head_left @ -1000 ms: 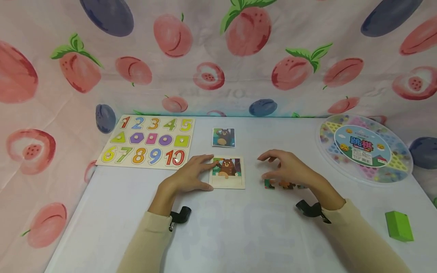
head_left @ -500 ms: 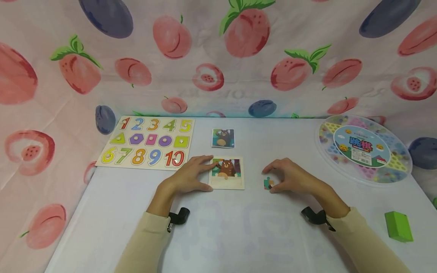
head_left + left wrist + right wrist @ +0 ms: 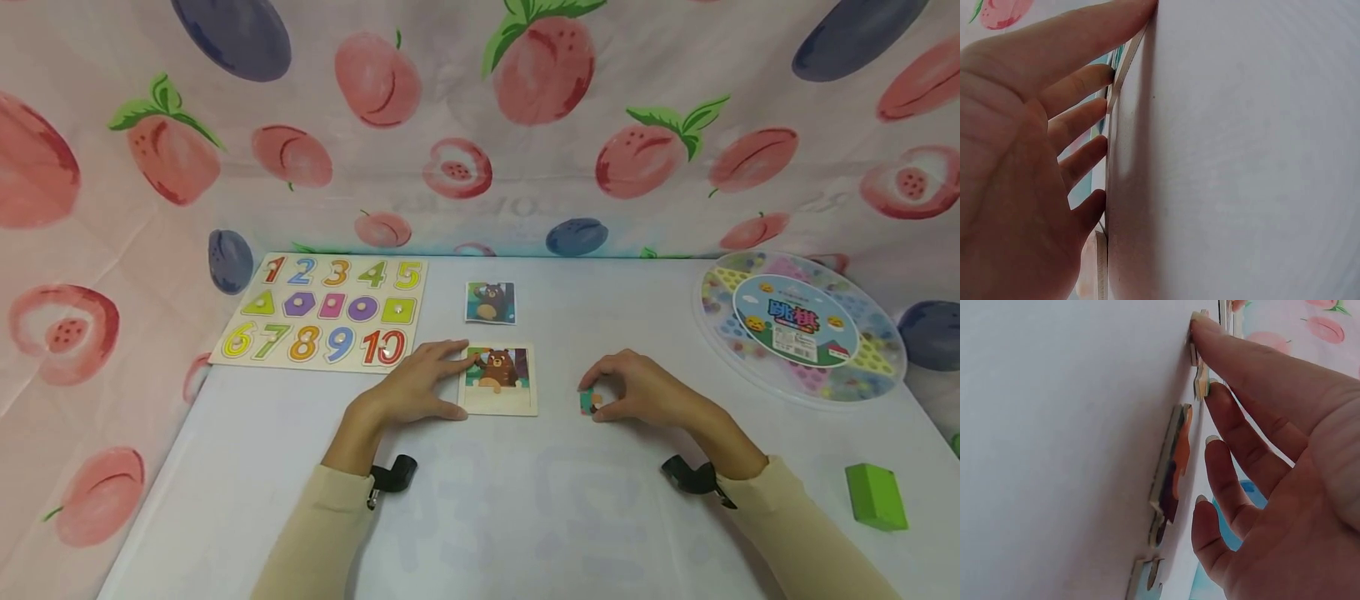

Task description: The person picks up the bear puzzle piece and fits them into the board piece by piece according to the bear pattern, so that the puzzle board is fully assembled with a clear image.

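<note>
A small wooden puzzle board (image 3: 498, 402) with a partly filled bear picture lies mid-table in the head view; its lower strip is bare wood. My left hand (image 3: 417, 385) rests along the board's left edge, fingers extended, thumb at the lower corner. To the board's right, my right hand (image 3: 637, 390) pinches a green-and-orange puzzle piece (image 3: 587, 402) between thumb and index finger, at the tabletop. Two more pieces lie near that hand in the right wrist view: an orange-and-dark piece (image 3: 1172, 462) and a pale blue piece (image 3: 1143, 579). The hand hides them from the head view.
Behind the board lies a bear picture card (image 3: 491, 302). A number-and-shape peg board (image 3: 322, 312) sits at the back left. At the right are a round clear game box (image 3: 798, 321) and a green block (image 3: 876, 497). A fruit-print cloth (image 3: 525, 200) stands behind the table.
My right hand has lowered and shifted slightly right onto the pieces, and its thumb and index finger have closed around the green-and-orange puzzle piece. My left hand stays at the board.
</note>
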{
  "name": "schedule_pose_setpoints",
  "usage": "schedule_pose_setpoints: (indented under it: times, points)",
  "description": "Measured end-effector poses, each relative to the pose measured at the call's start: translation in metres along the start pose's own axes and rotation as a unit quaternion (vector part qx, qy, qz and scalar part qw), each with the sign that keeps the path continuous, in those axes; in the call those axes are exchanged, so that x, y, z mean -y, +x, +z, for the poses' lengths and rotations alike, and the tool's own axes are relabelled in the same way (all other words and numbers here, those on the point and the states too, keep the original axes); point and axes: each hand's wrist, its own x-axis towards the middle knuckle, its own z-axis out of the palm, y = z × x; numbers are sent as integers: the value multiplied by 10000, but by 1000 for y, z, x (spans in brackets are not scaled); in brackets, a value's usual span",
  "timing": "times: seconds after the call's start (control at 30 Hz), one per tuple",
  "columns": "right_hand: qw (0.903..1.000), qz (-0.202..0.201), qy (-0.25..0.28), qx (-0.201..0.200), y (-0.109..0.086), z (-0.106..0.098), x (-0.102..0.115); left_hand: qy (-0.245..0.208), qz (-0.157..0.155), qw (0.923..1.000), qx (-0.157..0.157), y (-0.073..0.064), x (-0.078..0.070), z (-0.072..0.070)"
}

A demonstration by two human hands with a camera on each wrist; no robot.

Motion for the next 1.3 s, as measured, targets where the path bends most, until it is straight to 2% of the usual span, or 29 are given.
schedule_pose_setpoints:
  times: [0.27, 0.4, 0.63, 0.8, 1.13, 1.3]
  points:
    - [9999, 108, 1, 59, -1, 0, 3, 69, 33, 10000, -36, 0, 0, 0]
    - [10000, 19, 32, 21, 0, 1, 3, 65, -3, 10000, -43, 1, 1, 1]
    - [9990, -204, 398, -56, 3, 3, 3, 49, 17, 10000, -54, 0, 1, 0]
    - [9979, -237, 595, 67, 3, 3, 4, 1, 23, 10000, -47, -1, -1, -1]
    - [9980, -173, 574, 222, 3, 3, 9, -66, -41, 10000, -11, 0, -1, -1]
    - [9969, -261, 733, 116, 4, 6, 13, -95, -26, 9999, -26, -2, -2, -1]
